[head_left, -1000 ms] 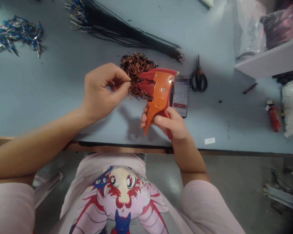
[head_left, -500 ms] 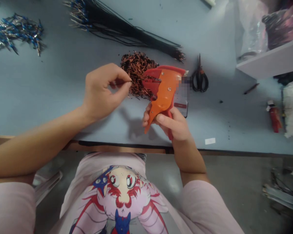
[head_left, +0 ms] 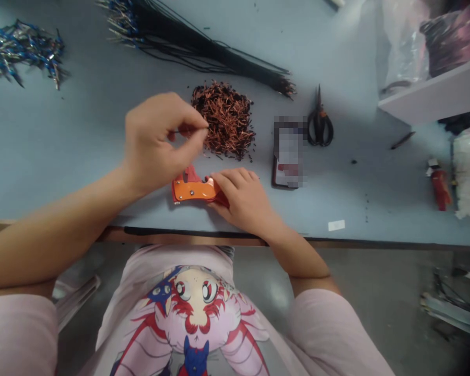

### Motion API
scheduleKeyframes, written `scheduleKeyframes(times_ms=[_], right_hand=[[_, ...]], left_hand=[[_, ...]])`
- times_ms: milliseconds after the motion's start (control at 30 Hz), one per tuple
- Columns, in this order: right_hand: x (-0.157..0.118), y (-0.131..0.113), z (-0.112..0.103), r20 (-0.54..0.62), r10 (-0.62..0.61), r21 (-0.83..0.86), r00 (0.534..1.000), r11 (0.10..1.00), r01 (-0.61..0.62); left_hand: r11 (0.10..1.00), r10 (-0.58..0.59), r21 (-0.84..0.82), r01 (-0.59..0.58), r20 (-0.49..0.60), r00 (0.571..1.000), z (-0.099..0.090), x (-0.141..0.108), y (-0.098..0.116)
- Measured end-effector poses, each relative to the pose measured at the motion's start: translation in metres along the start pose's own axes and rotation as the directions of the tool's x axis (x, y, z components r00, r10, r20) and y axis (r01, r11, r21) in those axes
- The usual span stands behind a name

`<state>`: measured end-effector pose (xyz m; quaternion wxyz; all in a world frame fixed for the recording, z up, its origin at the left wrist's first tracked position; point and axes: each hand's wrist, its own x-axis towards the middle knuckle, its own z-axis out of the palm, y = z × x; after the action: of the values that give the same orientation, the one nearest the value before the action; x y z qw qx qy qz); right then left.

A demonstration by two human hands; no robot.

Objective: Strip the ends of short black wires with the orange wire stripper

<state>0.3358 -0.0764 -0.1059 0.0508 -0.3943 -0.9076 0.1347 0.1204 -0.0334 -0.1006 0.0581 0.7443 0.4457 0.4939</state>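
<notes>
My left hand (head_left: 159, 138) is closed in a pinch over the left side of a pile of short copper and black wire scraps (head_left: 225, 120). A thin dark wire (head_left: 177, 132) shows between its fingers, mostly hidden. My right hand (head_left: 245, 201) is closed round the handles of an orange and red wire stripper (head_left: 196, 190), low over the front of the table. The stripper lies sideways, its head to the left, with its red jaws partly behind my left hand.
Behind the scraps lies a bundle of black wires (head_left: 203, 47). Blue-and-silver terminals (head_left: 23, 49) are heaped far left. A phone (head_left: 288, 154) and black scissors (head_left: 320, 122) lie to the right, then a pen (head_left: 402, 140), a red tool (head_left: 438, 185) and a white bin (head_left: 431, 86).
My right hand has turned the wire stripper from upright to sideways and brought it left and down, uncovering the scraps and phone. My left hand has shifted slightly left, still pinching.
</notes>
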Motion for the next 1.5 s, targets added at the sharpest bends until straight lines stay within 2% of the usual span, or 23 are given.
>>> scheduleKeyframes(times_ms=[67,167,233,300,367,533,667,867,1000,1067,1333,1500], right_hand=[[0.000,0.001,0.001,-0.003,-0.045,0.029,0.999,0.999,0.045],[-0.001,0.009,-0.005,-0.136,-0.041,0.130,0.990,0.990,0.059],[-0.002,0.014,-0.010,-0.300,0.055,0.184,0.952,0.983,0.001],[-0.002,0.017,-0.011,-0.439,0.128,0.210,0.889,0.977,-0.037],[-0.001,0.018,-0.011,-0.499,0.114,0.206,0.859,0.978,-0.010],[0.002,0.017,-0.007,-0.506,0.054,0.244,0.861,0.966,0.083],[0.001,0.013,-0.012,-0.515,0.050,0.285,0.856,0.952,0.115],[0.000,0.010,-0.021,-0.437,0.132,0.323,0.890,0.946,0.019],[-0.001,0.012,-0.025,-0.378,0.162,0.325,0.912,0.945,-0.034],[-0.001,0.014,-0.026,-0.370,0.163,0.333,0.915,0.943,-0.033],[0.000,0.020,-0.030,-0.409,0.127,0.362,0.904,0.932,0.033],[0.002,0.022,-0.028,-0.373,0.155,0.343,0.915,0.939,-0.019]], left_hand=[[0.993,0.098,0.059,-0.104,0.107,0.989,0.005,-0.005,-0.001],[0.969,0.174,0.134,-0.206,0.218,0.960,0.009,-0.011,-0.001],[0.958,0.218,0.132,-0.255,0.247,0.944,0.011,-0.014,0.001],[0.950,0.257,0.113,-0.292,0.252,0.933,0.011,-0.015,0.003],[0.945,0.283,0.092,-0.315,0.257,0.924,0.011,-0.015,0.006],[0.936,0.330,0.039,-0.351,0.257,0.908,0.010,-0.014,0.011],[0.937,0.297,0.078,-0.340,0.333,0.895,0.007,-0.012,0.015],[0.929,0.291,0.106,-0.353,0.377,0.879,0.006,-0.006,0.017],[0.946,0.179,0.140,-0.293,0.530,0.829,0.004,-0.002,0.020],[0.955,0.145,0.132,-0.264,0.569,0.809,0.004,0.000,0.021],[0.964,0.131,0.121,-0.238,0.564,0.815,0.006,0.004,0.021],[0.970,0.108,0.110,-0.215,0.598,0.794,0.005,0.003,0.020]])
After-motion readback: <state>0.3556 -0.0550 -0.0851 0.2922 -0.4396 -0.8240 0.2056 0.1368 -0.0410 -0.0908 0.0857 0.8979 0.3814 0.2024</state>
